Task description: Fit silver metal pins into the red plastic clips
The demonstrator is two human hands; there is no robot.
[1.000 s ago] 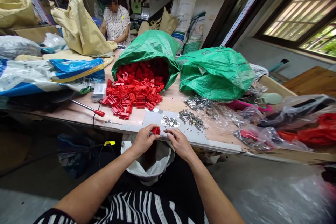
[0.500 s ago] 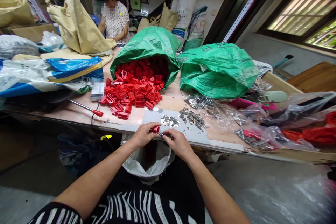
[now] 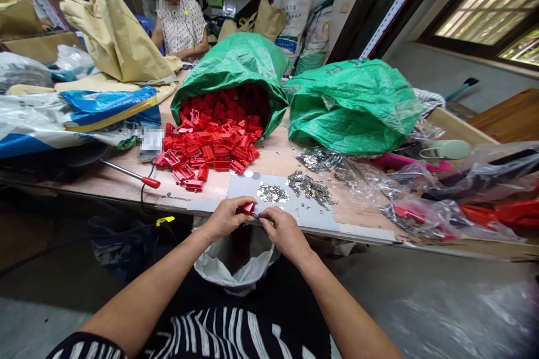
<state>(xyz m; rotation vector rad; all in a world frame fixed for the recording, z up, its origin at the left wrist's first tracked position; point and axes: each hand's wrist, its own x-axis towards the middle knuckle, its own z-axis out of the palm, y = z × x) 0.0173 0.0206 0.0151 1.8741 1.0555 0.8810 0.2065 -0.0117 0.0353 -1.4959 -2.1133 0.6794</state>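
At the table's front edge my left hand (image 3: 229,216) is closed on a small red plastic part (image 3: 249,208). My right hand (image 3: 283,228) pinches a thin dark tool (image 3: 256,216) whose tip meets the red part; its exact kind is too small to tell. Just beyond my hands, a pile of small shiny metal pieces (image 3: 273,193) and a pile of darker metal clips (image 3: 311,189) lie on a grey sheet (image 3: 240,190). Below my hands hangs an open white sack (image 3: 219,269), its inside mostly in shadow.
Red plastic parts (image 3: 210,146) spill from a green sack (image 3: 236,56). To its right lies another green sack (image 3: 353,106). A red-handled rod (image 3: 135,175) rests at left, clear plastic bags (image 3: 442,207) at right. Across the table sits a person (image 3: 181,22).
The view has shifted slightly. The red part in my left hand has turned a little, showing more of its open side, and my right hand still holds the tool against it.
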